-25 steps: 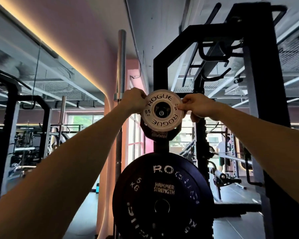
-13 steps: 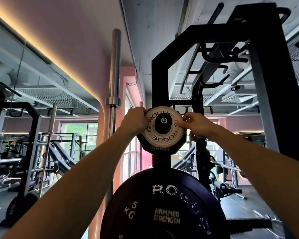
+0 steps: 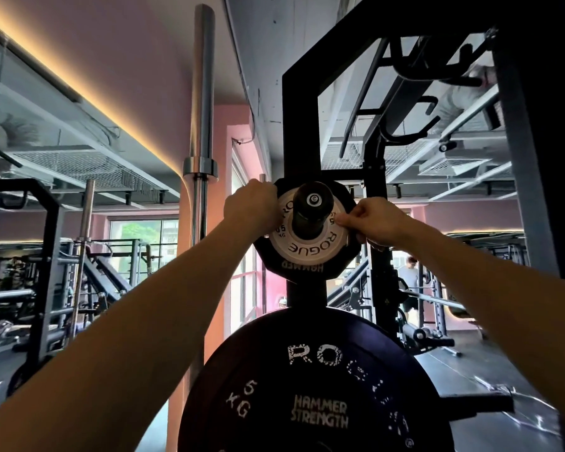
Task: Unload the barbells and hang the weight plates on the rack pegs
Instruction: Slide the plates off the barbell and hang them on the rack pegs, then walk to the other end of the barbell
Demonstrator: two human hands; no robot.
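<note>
Fingers (image 3: pixel 341 220) of right hand (image 3: pixel 372 221) and left hand (image 3: pixel 250 208) curling tight on small round white metal plate (image 3: pixel 307 249), already sitting on black rack peg (image 3: pixel 312 203). Maybe pinching fingers against black plate (image 3: pixel 302 267) behind.

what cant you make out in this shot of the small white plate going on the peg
Head view:
- White plate: weight marking partly behind left hand; the peg covers its hole.
- Black plate behind: mostly hidden by the white one.
- Large bottom plate: cut off by the frame's lower edge.
</note>
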